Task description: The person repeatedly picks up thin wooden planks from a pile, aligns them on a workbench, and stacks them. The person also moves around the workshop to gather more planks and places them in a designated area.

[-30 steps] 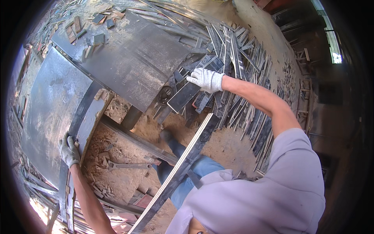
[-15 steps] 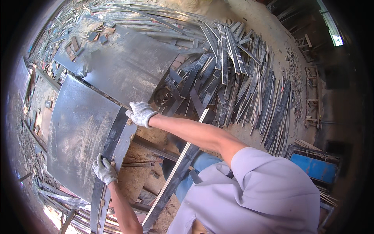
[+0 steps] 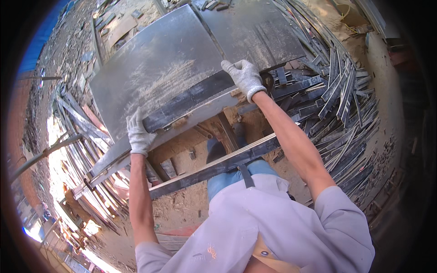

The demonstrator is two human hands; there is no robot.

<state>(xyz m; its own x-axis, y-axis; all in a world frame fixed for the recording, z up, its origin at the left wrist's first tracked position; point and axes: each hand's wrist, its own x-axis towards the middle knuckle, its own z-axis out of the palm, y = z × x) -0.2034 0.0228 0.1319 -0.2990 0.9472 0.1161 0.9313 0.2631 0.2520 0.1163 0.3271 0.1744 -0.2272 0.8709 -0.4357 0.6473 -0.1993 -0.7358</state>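
While left hand (image 3: 140,133) and right hand (image 3: 244,76) are spanning dark strip (image 3: 186,103) along near edge of dark sheet (image 3: 154,68), cannot tell whether fingers are pinching or pressing; strip seemingly already lying aligned, not yet lying apart from sheet.

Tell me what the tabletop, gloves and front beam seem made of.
Tabletop: probably sheet metal, smooth and dark grey, from its broad sheen and scuffs.
Gloves: likely knitted yarn, matte pale grey, from their soft texture and snug cuffs.
Beam: possibly dark-coated plywood, from its pale edge; solid wood isn't ruled out.
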